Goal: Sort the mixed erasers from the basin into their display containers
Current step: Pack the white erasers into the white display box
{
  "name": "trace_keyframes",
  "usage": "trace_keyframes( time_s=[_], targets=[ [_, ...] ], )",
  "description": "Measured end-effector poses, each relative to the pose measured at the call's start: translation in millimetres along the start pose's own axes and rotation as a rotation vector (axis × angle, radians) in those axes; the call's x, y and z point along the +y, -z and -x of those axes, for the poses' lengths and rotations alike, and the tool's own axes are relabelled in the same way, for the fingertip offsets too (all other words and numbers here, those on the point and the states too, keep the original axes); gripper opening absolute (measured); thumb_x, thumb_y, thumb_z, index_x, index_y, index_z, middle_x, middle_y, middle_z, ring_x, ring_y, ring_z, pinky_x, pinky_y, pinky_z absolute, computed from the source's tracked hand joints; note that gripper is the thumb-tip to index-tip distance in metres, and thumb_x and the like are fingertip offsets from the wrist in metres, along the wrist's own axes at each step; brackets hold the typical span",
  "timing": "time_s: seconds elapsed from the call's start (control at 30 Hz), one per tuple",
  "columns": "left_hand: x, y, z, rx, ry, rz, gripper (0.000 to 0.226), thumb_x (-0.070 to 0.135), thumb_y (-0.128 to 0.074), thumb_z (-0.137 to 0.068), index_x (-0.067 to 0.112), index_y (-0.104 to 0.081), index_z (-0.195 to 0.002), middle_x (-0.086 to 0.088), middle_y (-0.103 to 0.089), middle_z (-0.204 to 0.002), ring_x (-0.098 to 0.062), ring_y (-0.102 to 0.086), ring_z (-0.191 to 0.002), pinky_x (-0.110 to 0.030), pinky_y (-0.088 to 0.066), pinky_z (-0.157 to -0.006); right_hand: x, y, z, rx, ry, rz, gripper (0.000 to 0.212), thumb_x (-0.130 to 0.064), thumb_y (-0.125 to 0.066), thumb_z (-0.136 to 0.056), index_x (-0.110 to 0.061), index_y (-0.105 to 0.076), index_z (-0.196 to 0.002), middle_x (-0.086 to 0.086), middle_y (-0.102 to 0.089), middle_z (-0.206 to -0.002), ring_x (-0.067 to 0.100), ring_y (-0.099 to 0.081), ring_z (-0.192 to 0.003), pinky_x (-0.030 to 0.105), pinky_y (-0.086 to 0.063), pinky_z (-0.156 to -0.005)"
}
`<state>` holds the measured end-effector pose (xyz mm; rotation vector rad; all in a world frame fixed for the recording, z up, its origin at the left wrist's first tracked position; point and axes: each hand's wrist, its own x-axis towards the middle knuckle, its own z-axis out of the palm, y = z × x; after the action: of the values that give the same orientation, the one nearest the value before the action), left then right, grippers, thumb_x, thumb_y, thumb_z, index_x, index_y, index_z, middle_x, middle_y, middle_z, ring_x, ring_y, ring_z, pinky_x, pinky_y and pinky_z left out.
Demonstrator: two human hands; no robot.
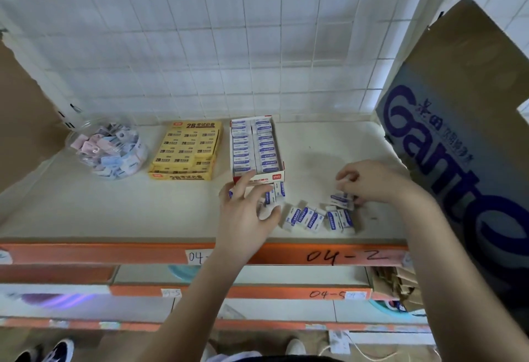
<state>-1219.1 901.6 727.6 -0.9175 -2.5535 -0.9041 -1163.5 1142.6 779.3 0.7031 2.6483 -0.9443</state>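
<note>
Several white-and-blue erasers (312, 218) lie loose on the shelf near its front edge. Behind them a white and red display box (276, 176) holds two rows of the same erasers. My left hand (246, 212) grips a few of these erasers just in front of that box. Over at the right end of the loose group, my right hand (369, 181) pinches erasers in its curled fingers. A yellow box (186, 149) of yellow 2B erasers stands left of the white box.
A clear round tub (108, 147) of pastel clips sits at the far left of the shelf (86, 204). A big cardboard carton (458, 132) leans at the right. The shelf's orange front rail (114, 253) carries handwritten labels; lower shelves lie beneath.
</note>
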Motion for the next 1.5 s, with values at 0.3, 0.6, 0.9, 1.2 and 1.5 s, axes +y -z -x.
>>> trace_keyframes(
  time_s=[0.3,0.6,0.9,1.2,1.5],
  targets=[
    [-3.5,3.6,3.7,-0.103,0.196,0.135,0.036,0.029,-0.071,-0.080,0.025,-0.064,-0.116,0.007,-0.038,-0.145,-0.023,-0.028,-0.132,-0.031,-0.028,-0.104,-55.0,-51.9,7.3,-0.018,0.380,-0.082,0.028,-0.022,-0.060,-0.089,-0.028,-0.063,-0.117,-0.008,-0.060,-0.112,0.004,-0.055,-0.090,0.001,-0.038,-0.068],
    [-7.3,17.5,19.9,-0.149,0.170,0.124,0.040,0.028,-0.073,-0.078,0.023,-0.064,-0.117,0.001,-0.047,-0.132,-0.022,-0.037,-0.124,-0.025,-0.028,-0.098,-14.0,8.9,34.7,-0.269,0.006,0.084,0.046,-0.022,-0.070,-0.083,-0.027,-0.052,-0.125,0.001,-0.053,-0.102,0.018,-0.064,-0.076,0.023,-0.054,-0.057],
    [-8.6,23.0,12.6,-0.235,0.188,0.215,0.038,0.024,-0.076,-0.076,0.033,-0.064,-0.111,0.012,-0.050,-0.126,-0.013,-0.042,-0.121,-0.030,-0.032,-0.104,-38.0,-53.6,24.1,0.042,0.351,-0.015,0.035,-0.012,-0.071,-0.080,-0.022,-0.066,-0.112,0.003,-0.058,-0.102,0.012,-0.059,-0.076,0.011,-0.044,-0.063],
    [-2.5,19.5,18.4,-0.146,0.052,0.134,0.036,0.048,-0.065,-0.073,0.026,-0.071,-0.103,0.013,-0.056,-0.115,-0.008,-0.048,-0.112,-0.039,-0.029,-0.106,-36.7,-49.3,27.7,0.027,0.427,0.121,0.045,-0.034,-0.075,-0.077,-0.027,-0.062,-0.120,0.000,-0.059,-0.104,0.010,-0.051,-0.084,0.017,-0.034,-0.070],
    [35.0,9.9,0.3,-0.387,0.047,-0.172,0.055,0.055,-0.070,-0.072,0.034,-0.060,-0.122,0.007,-0.049,-0.126,-0.019,-0.036,-0.122,-0.030,-0.021,-0.106,-32.2,-46.7,21.2,0.054,0.426,0.205,0.042,-0.010,-0.059,-0.082,-0.023,-0.061,-0.122,0.006,-0.061,-0.115,0.021,-0.055,-0.104,0.019,-0.036,-0.082]
  ],
)
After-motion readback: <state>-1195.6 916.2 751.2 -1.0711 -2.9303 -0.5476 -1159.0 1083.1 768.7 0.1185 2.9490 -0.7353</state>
